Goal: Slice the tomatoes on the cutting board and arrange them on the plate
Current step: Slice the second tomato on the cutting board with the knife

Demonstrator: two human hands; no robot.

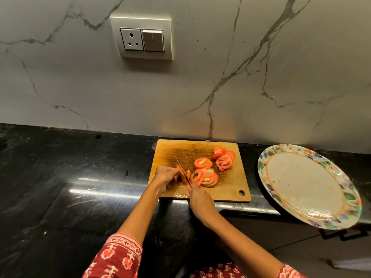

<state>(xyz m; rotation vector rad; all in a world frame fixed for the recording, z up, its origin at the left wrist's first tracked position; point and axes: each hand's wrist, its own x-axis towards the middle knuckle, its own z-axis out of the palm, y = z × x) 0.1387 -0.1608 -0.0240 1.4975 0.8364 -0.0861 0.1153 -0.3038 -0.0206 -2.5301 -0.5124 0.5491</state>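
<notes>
Red patterned sleeves (118,255), nearest the camera, cover both forearms at the lower edge of the view.

Right hand (200,201): fingers curled round the handle of a knife (183,171), of which only a small red part shows above the hand. Blade runs away from the hand toward the back left of the board, tip raised over the wood.

Left hand (165,174): fingers bent down over a tomato piece (183,175), pinning it to the board just left of the blade. Blade rests against this piece; the cut face shows red on its right side.

Cutting board (232,185): wooden, rectangular, with a hanging hole at its near right corner. Surface wet with juice around the cutting spot.

Tomato slices, near heap (205,173): overlapping rounds at the middle of the board, just right of the knife.

Tomato slices, far heap (223,158): second overlapping stack toward the back right corner of the board, close to the first.

Plate (267,157): large, round, floral rim, pale centre with faint red smears; lies right of the board, apart from it, overhanging the near edge of the table.

Table (60,177): black polished stone, carrying the board and plate.

Wall (200,77): grey veined marble with a socket and switch panel (141,38).
</notes>
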